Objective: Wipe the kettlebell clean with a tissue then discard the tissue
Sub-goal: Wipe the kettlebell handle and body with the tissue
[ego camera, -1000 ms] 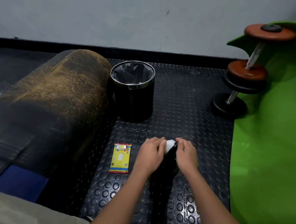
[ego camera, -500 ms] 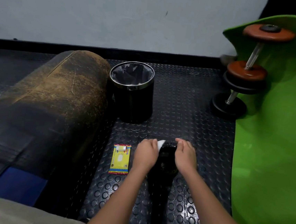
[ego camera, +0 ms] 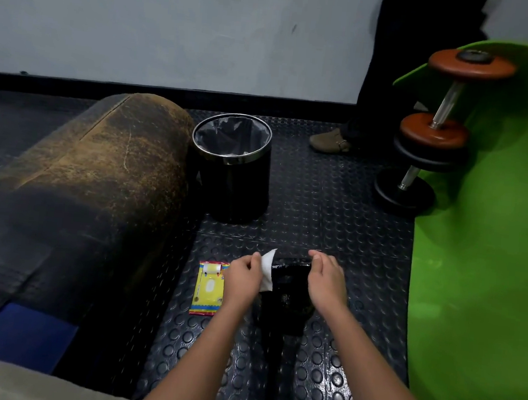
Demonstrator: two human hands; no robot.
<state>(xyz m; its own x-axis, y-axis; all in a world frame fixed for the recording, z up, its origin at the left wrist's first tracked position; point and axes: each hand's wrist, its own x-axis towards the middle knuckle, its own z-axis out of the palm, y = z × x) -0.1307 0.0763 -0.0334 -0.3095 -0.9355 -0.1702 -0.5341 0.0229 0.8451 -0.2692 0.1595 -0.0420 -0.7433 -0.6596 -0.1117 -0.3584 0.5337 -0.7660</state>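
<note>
A black kettlebell is seen on the studded black floor, between the two hands. A white tissue is pinched in the curled fingers of the left hand and laid against the kettlebell's left side. The kettlebell's right side is gripped by the right hand, its fingers curled at the handle. A yellow tissue packet lies flat just left of the left hand. A black lined bin is placed farther back, beside a worn punching bag. Dumbbells are set against a green mat at the floor's right edge.
</note>
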